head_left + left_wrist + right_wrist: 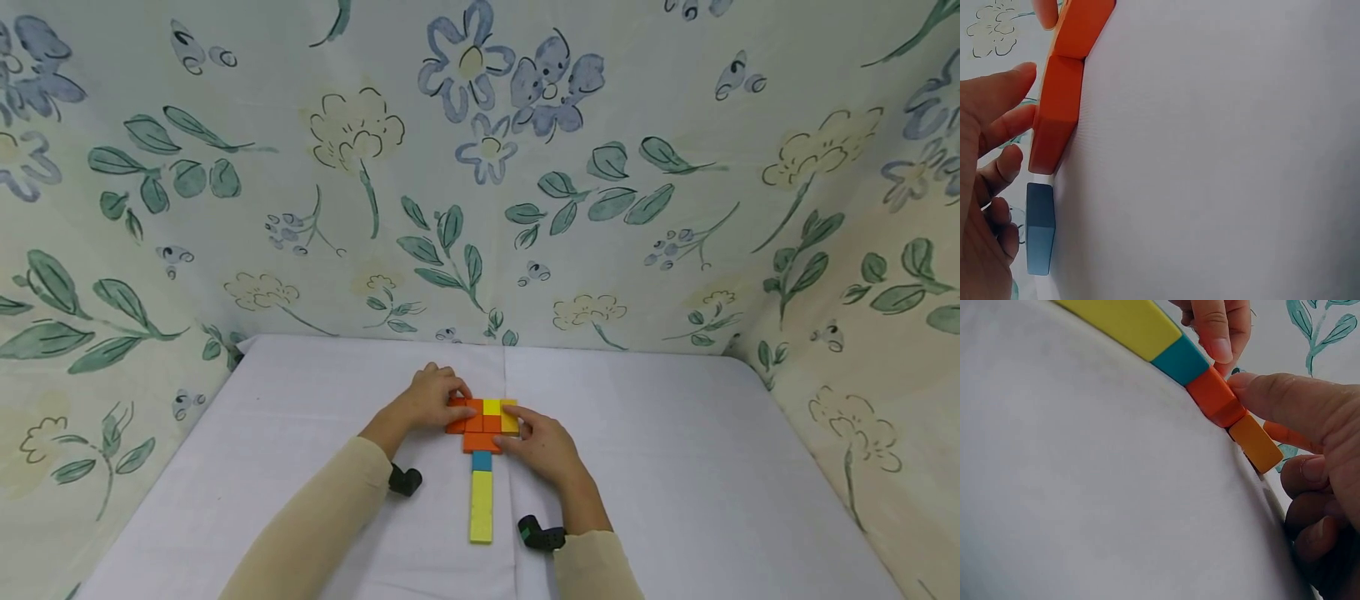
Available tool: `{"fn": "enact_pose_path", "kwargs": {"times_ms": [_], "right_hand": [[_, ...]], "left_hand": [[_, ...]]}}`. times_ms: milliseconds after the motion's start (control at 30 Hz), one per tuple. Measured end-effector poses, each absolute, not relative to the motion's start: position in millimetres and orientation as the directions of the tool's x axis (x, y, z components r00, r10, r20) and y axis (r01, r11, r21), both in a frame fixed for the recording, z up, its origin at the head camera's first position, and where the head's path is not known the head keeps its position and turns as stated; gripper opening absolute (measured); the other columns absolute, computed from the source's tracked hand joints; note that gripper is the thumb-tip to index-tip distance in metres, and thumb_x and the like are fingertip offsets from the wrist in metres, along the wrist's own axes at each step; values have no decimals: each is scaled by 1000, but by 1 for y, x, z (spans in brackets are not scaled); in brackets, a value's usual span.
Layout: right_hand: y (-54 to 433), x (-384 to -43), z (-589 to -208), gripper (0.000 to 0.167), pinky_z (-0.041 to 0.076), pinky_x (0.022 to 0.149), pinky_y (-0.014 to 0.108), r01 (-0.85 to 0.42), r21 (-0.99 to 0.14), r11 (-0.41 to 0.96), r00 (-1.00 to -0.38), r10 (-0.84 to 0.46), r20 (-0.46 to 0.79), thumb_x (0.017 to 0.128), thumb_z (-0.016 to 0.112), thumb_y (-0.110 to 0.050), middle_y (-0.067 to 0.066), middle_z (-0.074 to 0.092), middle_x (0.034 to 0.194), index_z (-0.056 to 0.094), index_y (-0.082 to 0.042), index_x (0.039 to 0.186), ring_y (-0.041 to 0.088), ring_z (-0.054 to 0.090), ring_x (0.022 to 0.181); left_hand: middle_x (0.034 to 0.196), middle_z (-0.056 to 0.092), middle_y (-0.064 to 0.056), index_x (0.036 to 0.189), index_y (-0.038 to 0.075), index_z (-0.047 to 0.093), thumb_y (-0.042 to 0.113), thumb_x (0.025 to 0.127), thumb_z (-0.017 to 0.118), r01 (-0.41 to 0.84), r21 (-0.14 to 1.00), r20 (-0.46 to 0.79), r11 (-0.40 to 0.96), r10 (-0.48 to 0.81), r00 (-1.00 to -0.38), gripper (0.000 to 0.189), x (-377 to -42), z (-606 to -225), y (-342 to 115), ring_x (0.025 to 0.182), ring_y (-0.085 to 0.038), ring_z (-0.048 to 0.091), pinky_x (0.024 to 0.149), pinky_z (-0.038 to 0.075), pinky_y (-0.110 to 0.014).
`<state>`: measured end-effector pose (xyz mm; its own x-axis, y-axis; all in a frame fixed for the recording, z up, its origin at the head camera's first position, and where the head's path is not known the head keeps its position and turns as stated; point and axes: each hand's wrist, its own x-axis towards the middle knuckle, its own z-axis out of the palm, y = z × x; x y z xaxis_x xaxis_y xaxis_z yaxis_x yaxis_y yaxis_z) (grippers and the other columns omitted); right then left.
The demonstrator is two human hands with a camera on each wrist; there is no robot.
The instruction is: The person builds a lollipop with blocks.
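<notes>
Flat coloured blocks lie together on the white cloth in front of me. My left hand (433,397) is over the left side of the group, its thumb stretched across the orange blocks (474,411). In the left wrist view its fingertips are right at the orange block (1057,119), near a blue block (1039,231) set slightly apart. From the right, my right hand (549,448) reaches in, index fingertip at the upright yellow block (510,423) and thumb on the wide orange block (478,442). In the right wrist view its lower fingers are bent beside an orange-yellow block (1256,444).
Below the orange blocks, a small blue block (482,461) and a long yellow block (481,507) form a straight stem toward me. A yellow square (491,407) sits in the top row. The white-covered table (675,467) backs onto a floral curtain (450,167).
</notes>
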<state>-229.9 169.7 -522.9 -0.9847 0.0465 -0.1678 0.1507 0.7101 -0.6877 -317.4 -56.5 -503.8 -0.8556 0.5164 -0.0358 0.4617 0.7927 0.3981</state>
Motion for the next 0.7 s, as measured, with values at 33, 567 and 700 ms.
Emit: {"fn": "enact_pose_path", "kwargs": {"times_ms": [33,567,700], "right_hand": [[169,-230,-523,63,34,64,34,151,-687,710,-985,47,-168,81,82,-52,-2,39,67,65,-32,138,19,43,68],[169,-229,-526,47,35,60,32,97,-687,720,-995,58,-80,97,67,-42,1,51,73,60,-31,142,18,47,65],[170,-231,-525,48,36,59,31,97,-688,719,-995,68,-69,99,65,-37,2,51,73,57,-26,146,18,46,63]], "left_hand": [[97,59,6,109,27,75,52,91,72,459,399,-34,794,513,-857,31,-317,-504,-57,98,-17,44,85,38,-36],[106,56,-1,126,24,72,50,94,69,313,390,45,866,322,-946,42,-290,-510,-64,102,-22,41,83,32,-38],[107,55,-1,126,23,72,50,94,70,310,392,39,867,320,-946,42,-287,-511,-67,101,-22,41,82,31,-38]]}}
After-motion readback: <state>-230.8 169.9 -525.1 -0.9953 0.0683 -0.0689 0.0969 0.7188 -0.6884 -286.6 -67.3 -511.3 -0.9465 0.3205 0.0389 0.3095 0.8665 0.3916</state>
